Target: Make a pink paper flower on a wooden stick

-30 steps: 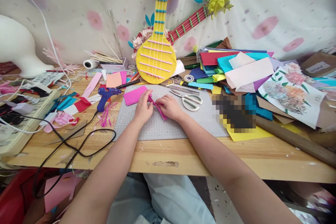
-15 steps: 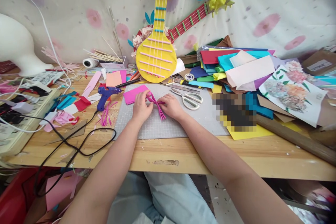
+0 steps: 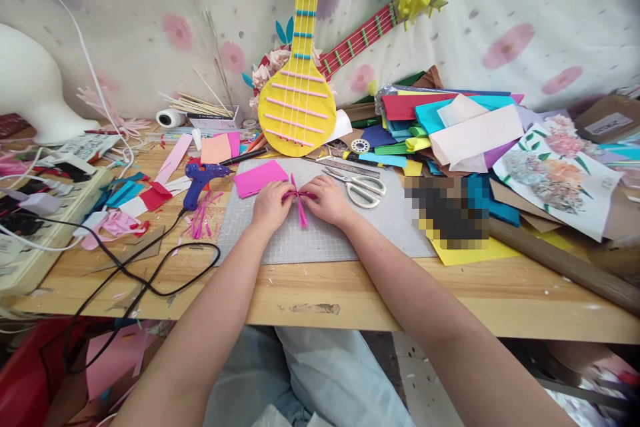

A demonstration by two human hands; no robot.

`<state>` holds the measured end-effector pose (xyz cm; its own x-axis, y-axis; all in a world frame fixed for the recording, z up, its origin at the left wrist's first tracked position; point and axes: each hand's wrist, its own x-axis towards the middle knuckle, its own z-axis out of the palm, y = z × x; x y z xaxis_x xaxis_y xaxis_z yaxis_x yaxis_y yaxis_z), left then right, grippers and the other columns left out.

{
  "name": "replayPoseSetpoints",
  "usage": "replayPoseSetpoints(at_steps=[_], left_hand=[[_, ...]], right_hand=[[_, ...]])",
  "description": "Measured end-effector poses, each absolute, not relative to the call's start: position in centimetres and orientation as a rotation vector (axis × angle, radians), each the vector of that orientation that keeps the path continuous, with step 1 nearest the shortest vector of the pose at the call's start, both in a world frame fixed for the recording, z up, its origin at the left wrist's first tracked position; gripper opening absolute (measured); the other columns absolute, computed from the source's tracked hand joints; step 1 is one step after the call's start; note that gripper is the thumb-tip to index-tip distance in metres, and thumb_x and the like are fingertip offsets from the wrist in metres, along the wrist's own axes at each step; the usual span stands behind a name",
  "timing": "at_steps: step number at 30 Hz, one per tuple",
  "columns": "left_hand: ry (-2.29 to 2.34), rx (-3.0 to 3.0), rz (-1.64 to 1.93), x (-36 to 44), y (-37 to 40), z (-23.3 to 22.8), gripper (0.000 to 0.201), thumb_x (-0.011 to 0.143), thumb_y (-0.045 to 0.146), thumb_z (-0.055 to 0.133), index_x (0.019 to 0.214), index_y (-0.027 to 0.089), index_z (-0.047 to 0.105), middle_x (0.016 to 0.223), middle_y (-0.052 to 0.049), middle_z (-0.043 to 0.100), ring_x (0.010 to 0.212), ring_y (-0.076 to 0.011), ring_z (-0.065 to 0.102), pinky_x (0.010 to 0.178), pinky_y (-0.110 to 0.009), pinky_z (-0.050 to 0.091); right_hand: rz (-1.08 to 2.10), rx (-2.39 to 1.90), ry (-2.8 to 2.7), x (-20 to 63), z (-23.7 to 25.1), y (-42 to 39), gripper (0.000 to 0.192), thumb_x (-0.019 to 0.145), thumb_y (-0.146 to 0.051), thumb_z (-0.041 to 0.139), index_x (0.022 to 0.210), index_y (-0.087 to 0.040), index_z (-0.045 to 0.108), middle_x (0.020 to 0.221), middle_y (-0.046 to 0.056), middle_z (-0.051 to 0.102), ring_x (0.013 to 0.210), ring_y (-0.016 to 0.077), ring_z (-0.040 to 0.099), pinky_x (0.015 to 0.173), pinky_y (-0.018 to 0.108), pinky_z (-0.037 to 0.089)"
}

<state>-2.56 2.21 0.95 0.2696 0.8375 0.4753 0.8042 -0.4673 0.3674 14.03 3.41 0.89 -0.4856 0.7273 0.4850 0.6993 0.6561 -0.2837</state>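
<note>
A bright pink strip bundle (image 3: 302, 212) hangs between my two hands above the grey cutting mat (image 3: 320, 243). My left hand (image 3: 271, 205) pinches it from the left, and my right hand (image 3: 325, 199) pinches it from the right. A thin strip runs across the bundle's middle from hand to hand; its ends are hidden by my fingers. Behind my left hand lies a folded pink sheet (image 3: 259, 178) on the mat. Scissors with white handles (image 3: 364, 191) rest just right of my right hand.
A blue glue gun (image 3: 199, 181) lies at the left, its black cord looping forward. Pink fringe scraps (image 3: 204, 217) are near it. A yellow paper lute (image 3: 298, 110) stands at the back. Coloured sheets (image 3: 470, 130) are piled at the right, beside a wooden handle (image 3: 560, 265).
My left hand has come off the folded pink sheet and closed on the left end of the strip. The pink bundle now stands between both hands, pulled nearly level at its middle.
</note>
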Motion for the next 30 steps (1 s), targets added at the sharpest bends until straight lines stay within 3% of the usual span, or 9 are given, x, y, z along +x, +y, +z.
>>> replayPoseSetpoints(at_steps=[6, 17, 30], left_hand=[[1.646, 2.358, 1.033, -2.40, 2.12, 0.98, 0.015, 0.079, 0.024, 0.050, 0.085, 0.019, 0.063, 0.088, -0.004, 0.064, 0.088, -0.0190, 0.056, 0.079, -0.032, 0.044], [1.331, 2.220, 1.008, -2.42, 2.05, 0.45, 0.049, 0.071, 0.044, 0.061, 0.112, 0.020, 0.052, 0.113, -0.007, 0.058, 0.105, -0.0191, 0.053, 0.091, -0.034, 0.042], [1.328, 2.292, 1.034, -2.70, 2.16, 0.45, 0.034, 0.079, 0.033, 0.052, 0.110, 0.019, 0.055, 0.112, -0.006, 0.060, 0.108, -0.0171, 0.052, 0.095, -0.033, 0.040]], right_hand=[[-0.013, -1.188, -2.216, 13.65, 0.72, 3.60, 0.021, 0.084, -0.030, 0.049, 0.084, -0.020, 0.068, 0.079, 0.004, 0.067, 0.083, 0.0191, 0.053, 0.080, 0.032, 0.033], [0.144, -1.266, -2.025, 13.97, 0.18, 4.20, 0.016, 0.081, -0.025, 0.052, 0.081, -0.022, 0.068, 0.080, 0.002, 0.068, 0.078, 0.0177, 0.054, 0.075, 0.030, 0.038], [0.313, -1.311, -1.984, 13.91, 0.52, 3.98, 0.015, 0.081, -0.025, 0.053, 0.082, -0.023, 0.068, 0.081, 0.000, 0.069, 0.080, 0.0167, 0.055, 0.076, 0.029, 0.039]])
